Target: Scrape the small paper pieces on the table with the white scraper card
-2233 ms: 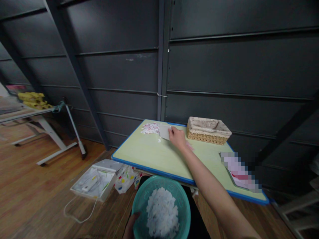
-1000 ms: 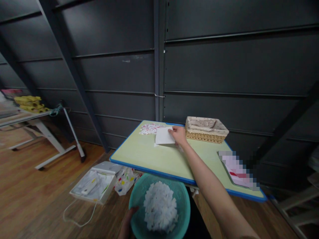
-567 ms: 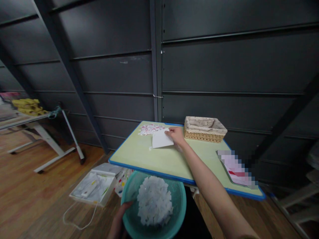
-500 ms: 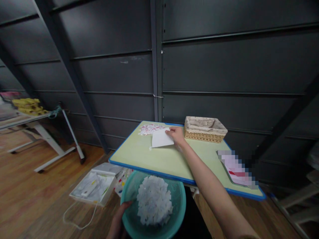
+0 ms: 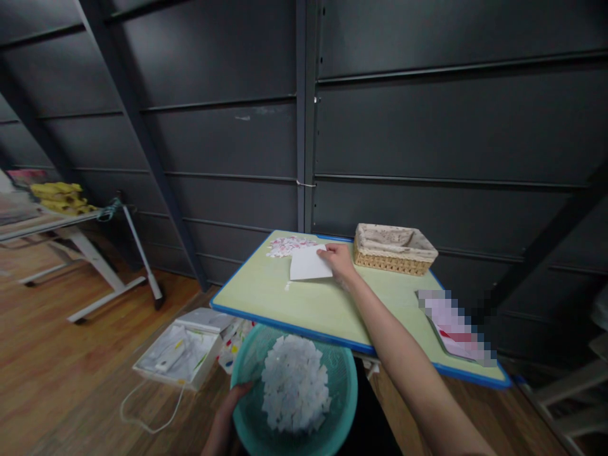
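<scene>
My right hand (image 5: 339, 262) reaches across the green table (image 5: 294, 301) and pinches the right edge of a white card (image 5: 308, 264), which lies flat on the tabletop. Just beyond the card sits a small pile of red and white paper scraps (image 5: 287, 246). My left hand (image 5: 228, 412) grips the rim of a teal basket (image 5: 344, 392) held below the table's front edge. The basket is full of white paper scraps (image 5: 294, 391).
A wicker basket (image 5: 395, 248) stands at the table's back right. A pixelated sheet (image 5: 453, 327) lies at its right. On the wooden floor to the left are an open white box (image 5: 178, 346) and a cable. A white-legged table (image 5: 71, 221) stands far left.
My right hand has laid the white card flat and slid it a little toward me and left. The teal basket in my left hand has shifted slightly left.
</scene>
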Demonstrator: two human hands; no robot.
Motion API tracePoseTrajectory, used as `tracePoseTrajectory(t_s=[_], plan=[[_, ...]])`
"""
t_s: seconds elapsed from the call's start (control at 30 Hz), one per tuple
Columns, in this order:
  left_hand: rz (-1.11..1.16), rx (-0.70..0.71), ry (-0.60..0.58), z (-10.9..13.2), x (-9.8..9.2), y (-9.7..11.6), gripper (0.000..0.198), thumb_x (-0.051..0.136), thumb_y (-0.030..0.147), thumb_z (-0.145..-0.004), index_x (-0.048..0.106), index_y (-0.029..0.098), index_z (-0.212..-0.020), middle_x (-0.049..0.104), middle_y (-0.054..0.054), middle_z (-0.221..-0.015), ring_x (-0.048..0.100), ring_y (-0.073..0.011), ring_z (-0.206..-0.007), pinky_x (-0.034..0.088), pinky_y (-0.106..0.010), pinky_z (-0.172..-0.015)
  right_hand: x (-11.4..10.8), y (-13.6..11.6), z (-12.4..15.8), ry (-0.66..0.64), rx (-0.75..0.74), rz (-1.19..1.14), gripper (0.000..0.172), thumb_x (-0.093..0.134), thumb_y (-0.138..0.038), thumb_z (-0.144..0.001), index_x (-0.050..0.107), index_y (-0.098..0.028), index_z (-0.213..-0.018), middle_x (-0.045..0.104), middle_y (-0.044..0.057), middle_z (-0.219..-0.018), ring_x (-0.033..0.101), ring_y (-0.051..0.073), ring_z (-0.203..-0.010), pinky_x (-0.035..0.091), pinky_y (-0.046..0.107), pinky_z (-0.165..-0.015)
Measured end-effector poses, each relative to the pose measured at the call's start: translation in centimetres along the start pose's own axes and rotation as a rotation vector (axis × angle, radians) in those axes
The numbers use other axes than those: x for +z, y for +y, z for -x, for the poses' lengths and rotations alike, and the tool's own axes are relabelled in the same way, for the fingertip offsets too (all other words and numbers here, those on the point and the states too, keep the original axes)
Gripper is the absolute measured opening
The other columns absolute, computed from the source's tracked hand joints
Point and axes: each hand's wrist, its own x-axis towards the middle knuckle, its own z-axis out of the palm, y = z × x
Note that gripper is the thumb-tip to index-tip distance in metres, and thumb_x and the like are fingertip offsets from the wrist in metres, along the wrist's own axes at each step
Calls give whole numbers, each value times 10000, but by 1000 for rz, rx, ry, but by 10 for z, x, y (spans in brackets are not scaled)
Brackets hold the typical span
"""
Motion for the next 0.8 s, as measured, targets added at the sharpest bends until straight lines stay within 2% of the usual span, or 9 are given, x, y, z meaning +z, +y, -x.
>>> tracePoseTrajectory(t_s=[0.07, 0.23, 0.33, 0.43, 0.57, 0.67, 0.8], plan=[[-21, 11, 13, 1, 1, 0, 507, 581, 168, -752, 516, 5, -1228, 752, -76, -685, 711, -255, -678, 548, -380, -786, 0, 1, -1, 14, -9, 41, 236, 561, -367, -651, 621, -139, -645, 526, -1, -595, 447, 128, -561, 276, 218, -482], [-62, 46, 12, 4, 1, -1, 304, 621, 178, -721, 629, 58, -1000, 751, -80, -690, 707, -246, -664, 559, -345, -703, 3, 1, -1, -40, -16, 74, 225, 575, -356, -640, 556, -154, -543, 445, -29, -517, 376, 104, -505, 247, 220, -470], [-99, 53, 33, 3, 0, -1, 226, 604, 174, -731, 646, 70, -927, 751, -96, -697, 702, -251, -644, 559, -356, -691, 3, -1, 0, -44, -5, 23, 211, 573, -353, -645, 586, -150, -587, 494, -20, -553, 403, 110, -521, 277, 222, -487], [-92, 52, 31, 2, -1, -1, 258, 600, 181, -735, 634, 60, -961, 753, -101, -710, 705, -258, -660, 549, -389, -774, 0, -3, -1, -23, 1, 27, 211, 574, -352, -642, 605, -147, -603, 525, -8, -576, 438, 125, -550, 291, 227, -500], [-67, 15, 15, 2, -1, -1, 387, 607, 206, -736, 587, 7, -1067, 746, -110, -681, 700, -259, -637, 549, -385, -771, 0, -2, -1, -29, 32, -29, 213, 578, -359, -637, 598, -147, -619, 523, -9, -579, 448, 128, -547, 280, 231, -493], [-94, 44, 32, 4, 0, 0, 357, 599, 211, -746, 607, 35, -1056, 752, -104, -708, 698, -249, -626, 550, -379, -765, 3, -2, 2, -92, 41, -57, 212, 577, -364, -640, 544, -161, -585, 466, -28, -548, 395, 107, -512, 234, 229, -471], [-126, 85, 48, 5, 4, 2, 302, 614, 173, -723, 633, 51, -998, 750, -89, -692, 695, -249, -615, 550, -390, -764, 4, -6, 6, -148, -8, 24, 272, 588, -367, -638, 440, -181, -505, 354, -49, -510, 315, 89, -510, 177, 235, -478]])
